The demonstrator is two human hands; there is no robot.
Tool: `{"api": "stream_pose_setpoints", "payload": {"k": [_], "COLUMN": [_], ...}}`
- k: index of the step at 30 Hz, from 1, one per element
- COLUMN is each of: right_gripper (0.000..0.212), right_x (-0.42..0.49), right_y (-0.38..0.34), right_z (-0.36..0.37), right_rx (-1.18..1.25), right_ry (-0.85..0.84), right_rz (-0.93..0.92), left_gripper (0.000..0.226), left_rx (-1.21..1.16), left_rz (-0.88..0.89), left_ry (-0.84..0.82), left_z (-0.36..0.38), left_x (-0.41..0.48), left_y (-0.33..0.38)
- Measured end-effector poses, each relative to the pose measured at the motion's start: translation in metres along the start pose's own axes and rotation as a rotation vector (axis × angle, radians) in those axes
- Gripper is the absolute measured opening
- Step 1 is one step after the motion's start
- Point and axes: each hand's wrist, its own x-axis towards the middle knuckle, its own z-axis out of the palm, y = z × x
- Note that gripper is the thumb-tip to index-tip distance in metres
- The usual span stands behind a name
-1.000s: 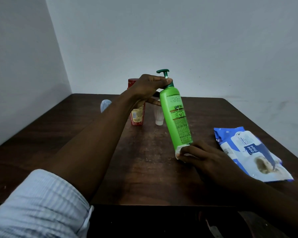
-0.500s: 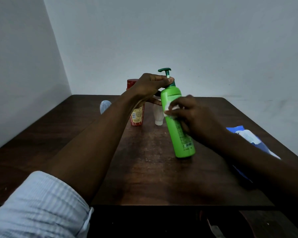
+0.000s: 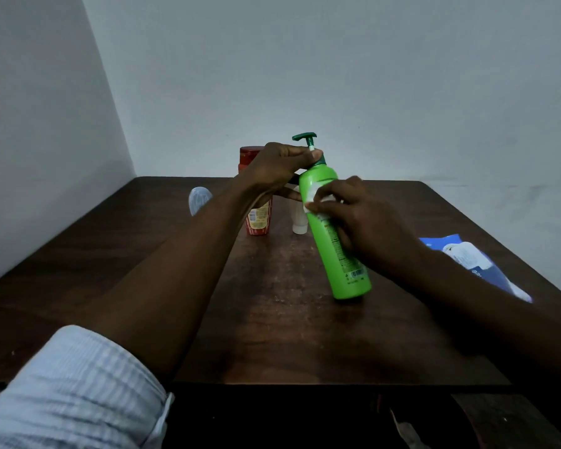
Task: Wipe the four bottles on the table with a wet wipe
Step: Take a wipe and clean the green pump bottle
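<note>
Wiping step, prob. bottle 1 of 4: green pump bottle (image 3: 350, 286), upper body.
L hand (image 3: 282, 166) fingers gripped its neck; bottle tilted, top toward 11 o'clock, base seemingly on the surface (image 3: 272, 319) near centre. R hand (image 3: 360, 222) fingers pinched the wet wipe (image 3: 309, 202) against its shoulder. Red bottle (image 3: 258, 222), white bottle (image 3: 298, 222) & pale bottle (image 3: 198, 199) stood at 10–12 o'clock. Next, prob.: drag wipe down, rotate bottle.
</note>
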Motion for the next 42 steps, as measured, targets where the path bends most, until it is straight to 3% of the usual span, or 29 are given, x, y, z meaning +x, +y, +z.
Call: {"api": "stream_pose_setpoints", "payload": {"k": [4, 9, 21, 35, 42], "right_gripper": [0.054, 0.039, 0.032, 0.034, 0.022], "right_x": [-0.034, -0.085, -0.106, -0.016, 0.016], "right_y": [-0.009, -0.021, -0.028, 0.008, 0.014], "right_z": [0.002, 0.001, 0.001, 0.002, -0.004], "right_rx": [-0.023, -0.018, 0.099, 0.333, 0.407], "right_ry": [-0.078, -0.094, -0.083, 0.249, 0.4], "right_rz": [-0.045, -0.084, -0.032, 0.168, 0.245], "left_gripper": [0.028, 0.027, 0.026, 0.026, 0.025], "left_rx": [0.0, 0.012, 0.002, -0.002, -0.015], "left_rz": [-0.004, 0.001, 0.004, 0.053, 0.05], "left_ry": [-0.002, -0.012, -0.034, -0.12, -0.1], "left_z": [-0.003, -0.003, -0.003, 0.001, 0.003], "left_x": [0.001, 0.0, -0.005, -0.015, -0.018], "left_y": [-0.004, 0.0, 0.001, 0.008, 0.008]}}
